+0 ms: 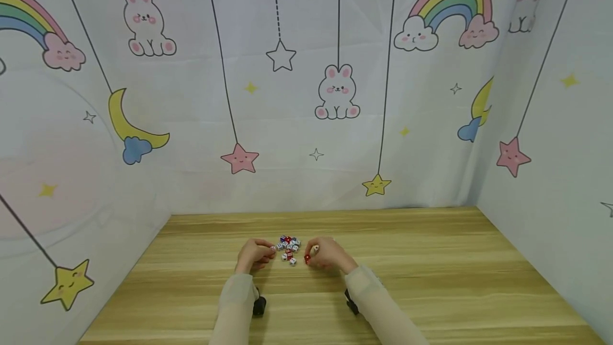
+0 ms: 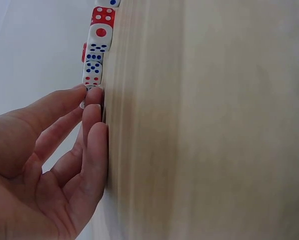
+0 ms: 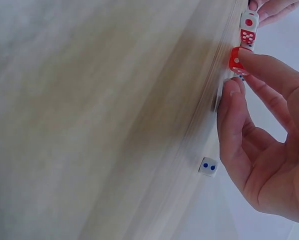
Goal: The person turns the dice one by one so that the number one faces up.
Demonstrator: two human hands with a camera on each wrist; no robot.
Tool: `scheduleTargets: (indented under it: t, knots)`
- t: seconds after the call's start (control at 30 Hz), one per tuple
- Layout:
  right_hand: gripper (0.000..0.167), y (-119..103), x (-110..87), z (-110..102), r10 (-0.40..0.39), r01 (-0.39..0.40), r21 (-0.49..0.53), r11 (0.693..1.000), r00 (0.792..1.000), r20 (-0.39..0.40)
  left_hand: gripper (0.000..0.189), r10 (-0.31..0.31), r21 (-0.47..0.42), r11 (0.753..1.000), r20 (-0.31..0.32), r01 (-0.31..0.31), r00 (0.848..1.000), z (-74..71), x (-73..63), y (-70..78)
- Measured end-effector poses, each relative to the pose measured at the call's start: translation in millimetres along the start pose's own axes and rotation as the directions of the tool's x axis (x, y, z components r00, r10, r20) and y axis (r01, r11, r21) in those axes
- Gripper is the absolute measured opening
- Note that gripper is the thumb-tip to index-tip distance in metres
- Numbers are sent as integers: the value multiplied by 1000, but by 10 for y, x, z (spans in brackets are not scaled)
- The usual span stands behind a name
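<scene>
A cluster of small dice [image 1: 289,244], white and red ones with spots, lies on the table between the two hands. At its left side my left hand [image 1: 252,255] pinches a white die [image 1: 273,248] between thumb and fingertips, which cover most of it in the left wrist view. On the other side my right hand [image 1: 328,253] holds a red die [image 3: 236,61] with white spots, its thumb pressing the near face. Beyond that die, a white die with a red spot [image 3: 249,22] shows. Another white die [image 3: 208,166], with two blue spots, sits apart beside the right hand.
The wood-grain table [image 1: 431,281] stretches out around the dice. A white cloth [image 1: 287,185] printed with rabbits, stars and rainbows hangs along the back and both sides. Dark wrist devices [image 1: 259,305] sit below both hands.
</scene>
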State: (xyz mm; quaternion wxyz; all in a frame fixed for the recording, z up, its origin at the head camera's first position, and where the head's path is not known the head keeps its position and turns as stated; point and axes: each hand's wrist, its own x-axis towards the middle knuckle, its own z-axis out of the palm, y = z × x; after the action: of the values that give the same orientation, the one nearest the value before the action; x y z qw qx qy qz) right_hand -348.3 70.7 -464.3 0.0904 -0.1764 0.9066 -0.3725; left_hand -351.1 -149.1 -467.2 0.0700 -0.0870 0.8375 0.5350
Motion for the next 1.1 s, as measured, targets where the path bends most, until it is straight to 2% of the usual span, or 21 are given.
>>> scheduleTargets:
  t: [0.2,0.4,0.67,0.9,1.1]
  knots:
    - [12,35,-1,-28,-11,5,-68,998,997,-82,17,-3,2,1000,1,3,1000,-3,26,-20]
    - [12,42,13,-45,8,-43,-200,979,985,-172,17,-6,2,1000,7,6,1000,-1,26,-19]
    - [8,100,48,-77,35,-103,-259,960,967,-254,19,-3,6,1000,4,3,1000,2,-3,1]
    - [16,92,46,-87,57,-144,-292,946,956,-287,18,-5,4,1000,3,5,1000,-5,5,-4]
    - [21,3,64,-58,-4,-75,-277,958,962,-272,18,3,6,1000,0,-3,1000,-6,17,-24]
